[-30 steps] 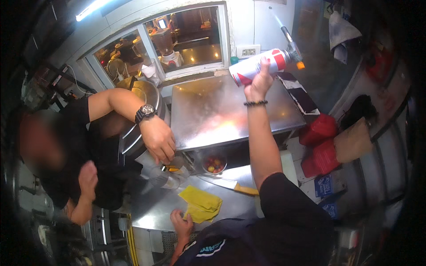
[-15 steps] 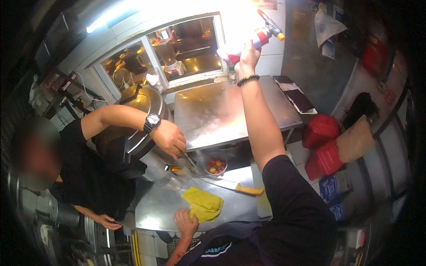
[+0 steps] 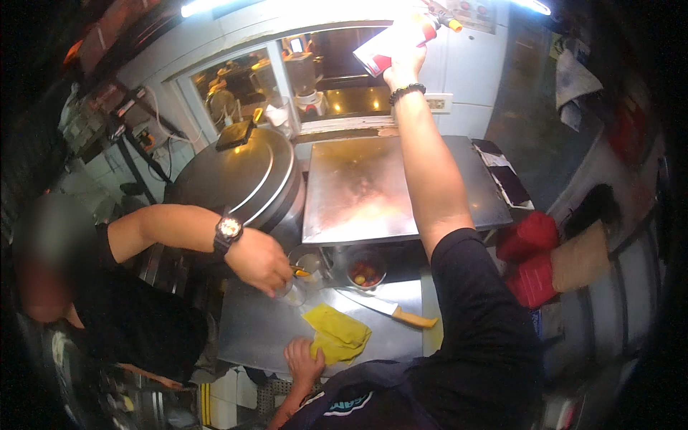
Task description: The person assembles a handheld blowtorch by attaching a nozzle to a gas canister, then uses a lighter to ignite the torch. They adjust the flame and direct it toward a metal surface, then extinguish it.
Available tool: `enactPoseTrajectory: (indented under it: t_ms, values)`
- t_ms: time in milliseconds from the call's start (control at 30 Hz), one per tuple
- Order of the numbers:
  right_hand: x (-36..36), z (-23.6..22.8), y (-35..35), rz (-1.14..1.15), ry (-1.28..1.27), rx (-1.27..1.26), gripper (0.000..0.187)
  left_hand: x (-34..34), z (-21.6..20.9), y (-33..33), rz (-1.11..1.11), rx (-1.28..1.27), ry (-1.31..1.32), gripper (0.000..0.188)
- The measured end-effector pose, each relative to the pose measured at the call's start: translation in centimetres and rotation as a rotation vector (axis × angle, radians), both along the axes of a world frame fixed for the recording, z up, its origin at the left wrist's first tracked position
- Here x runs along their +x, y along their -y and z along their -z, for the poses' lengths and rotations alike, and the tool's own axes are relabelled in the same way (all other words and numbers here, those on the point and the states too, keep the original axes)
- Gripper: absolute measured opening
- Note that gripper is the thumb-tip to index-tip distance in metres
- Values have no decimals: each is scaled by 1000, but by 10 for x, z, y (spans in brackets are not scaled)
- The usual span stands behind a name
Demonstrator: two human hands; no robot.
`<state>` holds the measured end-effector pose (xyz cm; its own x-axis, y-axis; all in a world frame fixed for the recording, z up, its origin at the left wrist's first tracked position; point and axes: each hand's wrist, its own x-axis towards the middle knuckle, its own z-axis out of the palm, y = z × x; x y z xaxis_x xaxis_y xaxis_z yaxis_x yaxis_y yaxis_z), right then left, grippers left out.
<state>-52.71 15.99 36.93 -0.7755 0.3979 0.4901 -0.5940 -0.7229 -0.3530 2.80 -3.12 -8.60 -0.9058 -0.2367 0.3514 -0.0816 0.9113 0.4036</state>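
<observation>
My right hand (image 3: 407, 63) is raised in front of the window, its fingers wrapped round a red and white gas canister with a blowtorch (image 3: 387, 51) head. Glare washes out part of the canister. Down on the steel counter's near edge, my left hand (image 3: 304, 360) rests with fingers extended, touching a crumpled yellow cloth (image 3: 337, 333). Beyond the cloth lies a knife (image 3: 412, 315) with a yellow handle. A bowl (image 3: 368, 276) of small red and yellowish round items stands behind the knife. A co-worker's hand (image 3: 261, 261) with a watch reaches over clear containers.
A large round steel appliance (image 3: 222, 172) stands at the back left, beside a raised steel table (image 3: 351, 179). Dark flat items (image 3: 509, 183) lie on its right end. Red containers (image 3: 530, 261) stand on the right. The co-worker is close on my left.
The whole view has shifted, so the room sits lower and farther right. The co-worker's hand has moved down toward the clear containers. My right hand still holds the torch; my left stays by the cloth.
</observation>
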Motion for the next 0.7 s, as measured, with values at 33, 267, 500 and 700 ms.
enactPoseTrajectory:
  t_ms: [33,267,500,700]
  values:
    - [2,-1,9,-7,-26,19,25,-2,-1,1,12,14,-22,35]
    - [18,-2,106,-94,-99,132,28,-2,-7,2,-20,10,-1,36]
    - [5,-1,199,51,-38,428,41,-1,-9,4,-39,14,-47,37]
    - [8,16,228,414,2,766,71,1,-4,5,-36,96,-103,34]
